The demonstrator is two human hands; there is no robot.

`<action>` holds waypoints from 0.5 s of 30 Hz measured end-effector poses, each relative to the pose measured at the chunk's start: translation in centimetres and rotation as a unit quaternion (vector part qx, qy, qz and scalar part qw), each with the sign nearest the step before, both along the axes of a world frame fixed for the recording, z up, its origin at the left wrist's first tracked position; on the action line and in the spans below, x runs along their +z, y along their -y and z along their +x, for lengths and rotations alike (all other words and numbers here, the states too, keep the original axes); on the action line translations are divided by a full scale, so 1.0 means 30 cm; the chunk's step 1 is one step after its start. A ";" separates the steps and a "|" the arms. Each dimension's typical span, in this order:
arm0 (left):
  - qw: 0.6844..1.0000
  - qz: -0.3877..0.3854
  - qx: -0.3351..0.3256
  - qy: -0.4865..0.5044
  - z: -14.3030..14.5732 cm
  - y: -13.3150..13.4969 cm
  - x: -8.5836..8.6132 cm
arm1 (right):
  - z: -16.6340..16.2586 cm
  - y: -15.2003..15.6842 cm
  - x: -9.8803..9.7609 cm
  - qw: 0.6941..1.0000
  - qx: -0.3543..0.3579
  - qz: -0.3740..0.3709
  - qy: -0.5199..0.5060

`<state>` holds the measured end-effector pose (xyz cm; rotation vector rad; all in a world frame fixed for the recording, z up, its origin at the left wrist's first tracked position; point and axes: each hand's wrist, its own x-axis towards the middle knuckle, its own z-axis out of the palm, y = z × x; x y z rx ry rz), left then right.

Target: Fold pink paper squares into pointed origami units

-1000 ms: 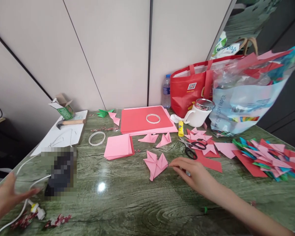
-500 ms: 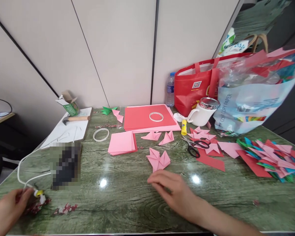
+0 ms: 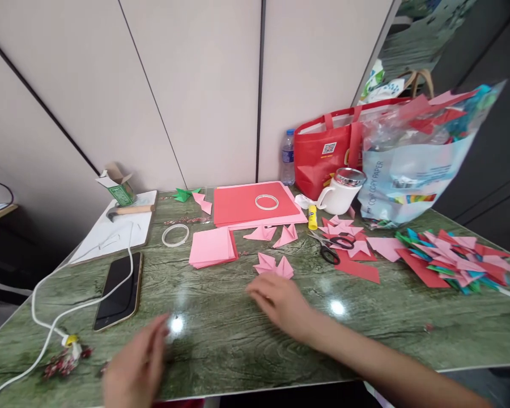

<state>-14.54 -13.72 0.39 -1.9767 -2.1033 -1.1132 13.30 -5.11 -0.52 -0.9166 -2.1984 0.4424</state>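
Note:
My right hand [image 3: 280, 306] is over the middle of the table, just in front of a folded pink paper piece [image 3: 274, 263], whose near edge it hides. Its fingers are loosely curved, the thumb a little apart, with nothing visible in them. Near the front edge, my left hand [image 3: 134, 362] is blurred by motion; its thumb and fingers look apart and no object shows in it. Two more folded pink pieces, one on the left [image 3: 261, 233] and one on the right [image 3: 286, 235], lie beyond. Left of them is a stack of pink paper squares [image 3: 211, 246].
A phone [image 3: 118, 292] and white cable [image 3: 68, 314] lie left, with a hammer [image 3: 130, 211] behind. Tape rolls, red sheets [image 3: 246, 204], a glue stick [image 3: 312, 217], scissors [image 3: 331, 249], a white mug [image 3: 342, 192], bags and a folded-paper pile [image 3: 459, 258] occupy the back and right.
My left hand has let go of the white cable and moved right toward the table's front middle. The cable now lies across the phone. My right hand now overlaps the folded pink piece.

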 end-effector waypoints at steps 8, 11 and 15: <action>0.965 -0.155 -0.205 0.045 0.437 -0.370 -0.017 | 0.231 -0.182 -0.005 0.963 -0.216 -0.154 0.044; 0.941 -0.225 -0.246 0.053 0.506 -0.427 -0.014 | 0.219 -0.188 -0.026 0.962 -0.153 -0.224 -0.011; 0.933 -0.216 -0.279 0.076 0.556 -0.440 -0.047 | 0.191 -0.185 -0.054 0.936 -0.106 -0.299 -0.152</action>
